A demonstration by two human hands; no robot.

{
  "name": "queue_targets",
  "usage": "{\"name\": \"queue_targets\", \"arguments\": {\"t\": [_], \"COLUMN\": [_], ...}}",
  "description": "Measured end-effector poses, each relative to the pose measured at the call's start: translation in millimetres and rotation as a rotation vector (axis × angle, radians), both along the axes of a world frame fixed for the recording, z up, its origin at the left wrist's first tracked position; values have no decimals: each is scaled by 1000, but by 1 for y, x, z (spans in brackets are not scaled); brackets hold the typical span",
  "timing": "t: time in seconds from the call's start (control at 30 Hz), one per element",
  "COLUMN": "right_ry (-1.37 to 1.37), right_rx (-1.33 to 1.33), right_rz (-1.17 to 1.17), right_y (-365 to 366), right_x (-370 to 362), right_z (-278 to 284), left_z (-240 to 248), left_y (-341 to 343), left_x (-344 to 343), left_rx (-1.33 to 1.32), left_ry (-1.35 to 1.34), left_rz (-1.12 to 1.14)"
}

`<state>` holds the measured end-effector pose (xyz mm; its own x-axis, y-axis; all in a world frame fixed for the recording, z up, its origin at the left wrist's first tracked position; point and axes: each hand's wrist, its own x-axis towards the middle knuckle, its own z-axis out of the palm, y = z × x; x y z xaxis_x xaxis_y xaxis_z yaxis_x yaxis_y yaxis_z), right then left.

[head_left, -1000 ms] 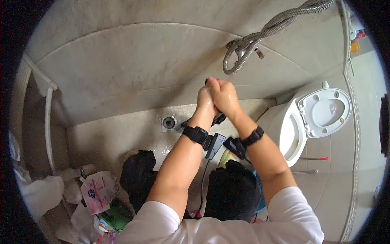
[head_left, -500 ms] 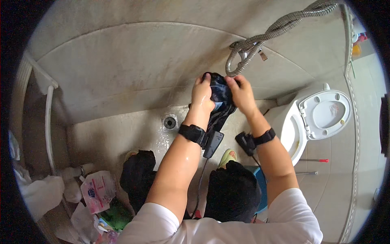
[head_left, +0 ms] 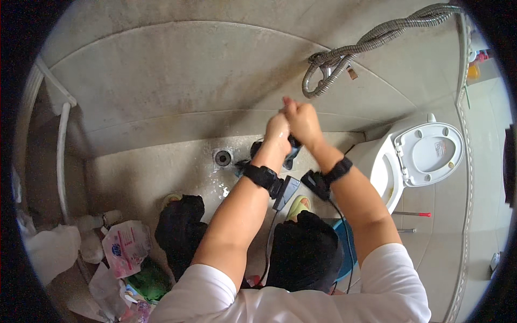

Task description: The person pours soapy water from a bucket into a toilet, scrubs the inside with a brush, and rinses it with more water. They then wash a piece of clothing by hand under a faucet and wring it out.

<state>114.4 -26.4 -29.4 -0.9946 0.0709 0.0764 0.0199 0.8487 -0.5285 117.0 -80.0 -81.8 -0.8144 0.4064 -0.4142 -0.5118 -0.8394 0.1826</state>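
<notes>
A dark, wet cloth garment (head_left: 291,160) hangs below my two hands, its folds bunched and its exact kind hard to make out. My left hand (head_left: 277,132) is closed around the upper part. Pressed against it, a little higher and to the right, my right hand (head_left: 303,123) is also closed on the cloth; its fingers are slightly blurred. Most of the gripped part is hidden inside the fists. Black straps with small boxes and cables circle both wrists.
A floor drain (head_left: 222,158) lies left of the hands on wet tiles. A metal shower hose (head_left: 371,40) hangs on the wall. To the right stands a toilet (head_left: 390,172) with its lid raised. A blue basin (head_left: 344,250) sits by my right leg; plastic bags (head_left: 126,247) crowd the lower left.
My hands have come together, the right moving left over the cloth. The garment, spread between them before, is now bunched in both fists and hangs lower.
</notes>
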Motion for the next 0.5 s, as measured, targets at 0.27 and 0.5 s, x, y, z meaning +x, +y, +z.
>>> {"name": "queue_targets", "arguments": {"t": [0.27,0.5], "right_ry": [-413,88], "right_rx": [-934,-190], "right_rz": [-357,53], "right_y": [27,-16], "right_x": [-18,23], "right_z": [36,-6], "left_z": [-5,-63], "left_y": [-24,-28], "left_x": [-9,-27], "left_rx": [41,202], "left_ry": [255,286], "left_rz": [-162,-168]}}
